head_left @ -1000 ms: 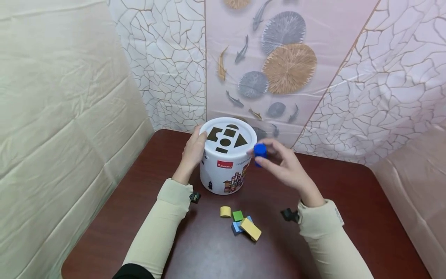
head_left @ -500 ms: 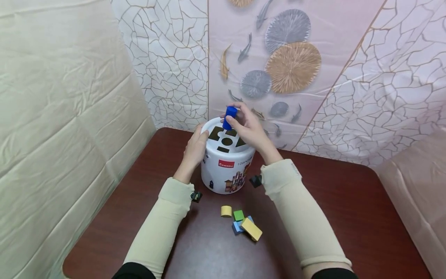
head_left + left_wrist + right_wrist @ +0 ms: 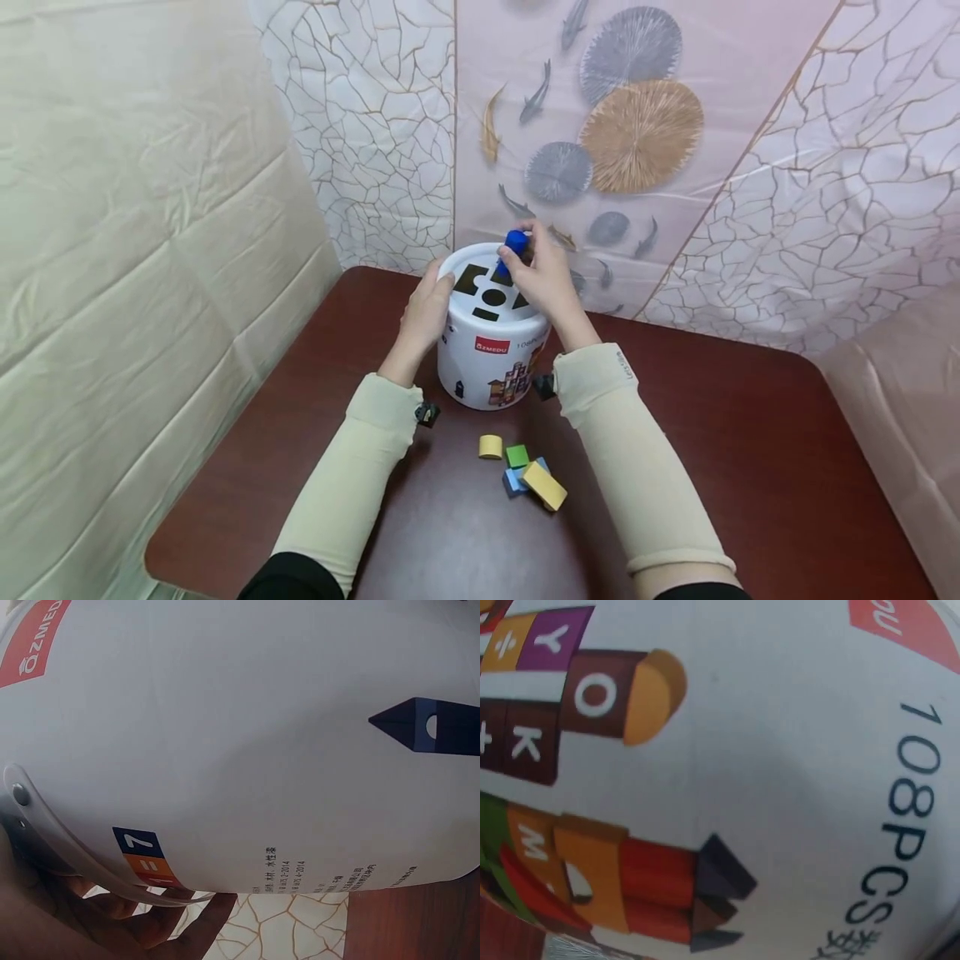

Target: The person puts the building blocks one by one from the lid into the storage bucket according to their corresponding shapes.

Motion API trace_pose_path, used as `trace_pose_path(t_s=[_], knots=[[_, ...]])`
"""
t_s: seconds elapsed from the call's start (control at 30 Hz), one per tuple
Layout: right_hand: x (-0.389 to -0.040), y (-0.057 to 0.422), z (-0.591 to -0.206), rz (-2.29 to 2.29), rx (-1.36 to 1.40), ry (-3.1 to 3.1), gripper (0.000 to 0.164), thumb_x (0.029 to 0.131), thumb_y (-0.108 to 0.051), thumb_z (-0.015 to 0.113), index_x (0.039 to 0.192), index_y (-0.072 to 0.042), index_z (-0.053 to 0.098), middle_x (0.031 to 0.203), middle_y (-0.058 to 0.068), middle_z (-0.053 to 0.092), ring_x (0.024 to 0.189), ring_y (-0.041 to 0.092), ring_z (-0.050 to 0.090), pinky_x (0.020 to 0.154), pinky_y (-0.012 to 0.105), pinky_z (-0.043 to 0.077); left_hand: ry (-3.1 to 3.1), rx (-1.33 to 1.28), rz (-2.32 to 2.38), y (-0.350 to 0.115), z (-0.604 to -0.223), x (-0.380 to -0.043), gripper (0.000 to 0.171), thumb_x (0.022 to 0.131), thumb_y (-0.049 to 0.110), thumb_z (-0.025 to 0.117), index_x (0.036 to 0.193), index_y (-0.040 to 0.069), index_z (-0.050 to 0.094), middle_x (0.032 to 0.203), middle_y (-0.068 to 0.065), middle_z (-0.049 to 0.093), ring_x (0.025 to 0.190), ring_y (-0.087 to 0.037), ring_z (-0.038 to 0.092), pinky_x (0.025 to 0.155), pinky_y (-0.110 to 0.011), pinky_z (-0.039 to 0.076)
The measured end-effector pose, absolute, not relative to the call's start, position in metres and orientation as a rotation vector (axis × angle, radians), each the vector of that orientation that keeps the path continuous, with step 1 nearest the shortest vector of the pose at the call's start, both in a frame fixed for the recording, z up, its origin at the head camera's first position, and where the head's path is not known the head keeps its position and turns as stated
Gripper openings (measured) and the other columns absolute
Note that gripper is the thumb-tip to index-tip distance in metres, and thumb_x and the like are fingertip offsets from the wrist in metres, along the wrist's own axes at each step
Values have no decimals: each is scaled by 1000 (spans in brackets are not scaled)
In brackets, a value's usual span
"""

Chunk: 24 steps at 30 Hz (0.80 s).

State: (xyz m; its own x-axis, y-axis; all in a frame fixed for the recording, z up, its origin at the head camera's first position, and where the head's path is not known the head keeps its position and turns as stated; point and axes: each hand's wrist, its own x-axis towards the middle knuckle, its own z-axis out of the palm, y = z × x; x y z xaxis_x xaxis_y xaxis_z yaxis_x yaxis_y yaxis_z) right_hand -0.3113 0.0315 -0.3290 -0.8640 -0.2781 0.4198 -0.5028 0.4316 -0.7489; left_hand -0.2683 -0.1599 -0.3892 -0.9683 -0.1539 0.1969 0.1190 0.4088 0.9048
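A white block bucket [image 3: 467,367] stands on the table, its lid [image 3: 459,310] cut with holes of different shapes. My left hand [image 3: 424,315] grips the bucket's left side, thumb at the lid's rim; in the left wrist view, fingers [image 3: 199,930] reach round beneath the white handle [image 3: 82,871]. Between thumb and fingers my right hand [image 3: 549,273] pinches a blue cylinder block [image 3: 516,242]. The cylinder leans, its lower end close over the lid at the square hole. The right hand covers part of the triangular hole. Only the bucket's printed side [image 3: 780,780] fills the right wrist view.
In front of the bucket lie a yellow curved block [image 3: 491,447], a green block [image 3: 517,455] and a blue block [image 3: 513,482], with a yellow oblong block [image 3: 545,486] leaning over the blue one. Patterned cloth [image 3: 375,150] hangs behind the dark red table [image 3: 720,433].
My right hand has carried the blue cylinder from the bucket's right side up over the lid, then slightly right and lower, tilting it. My left hand keeps its hold on the bucket.
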Motion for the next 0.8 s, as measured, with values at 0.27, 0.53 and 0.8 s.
trace_pose_path(t_s=[0.27,0.53,0.8], knots=[[-305,37,-330,1287,1137,-2520,28,92,-19,75,115,-13,60,100,2,76,90,15,69,81,37,50,-2438,42,-1569,-158,-387,-266,51,102,48,34,150,33,43,145,-5,54,125,-34,52,102,-67,31],[-303,38,-331,1327,1015,-2485,28,91,-23,77,111,-13,60,95,3,77,87,16,71,81,37,49,-2445,59,-1552,-157,-388,-266,50,102,48,35,149,34,45,146,-3,53,127,-35,51,102,-67,31],[-303,37,-329,1306,1165,-2535,22,88,-13,77,106,-12,66,101,0,74,98,14,67,90,37,47,-2437,48,-1565,-157,-387,-266,50,102,48,35,149,34,44,145,-5,54,125,-35,51,101,-66,31]])
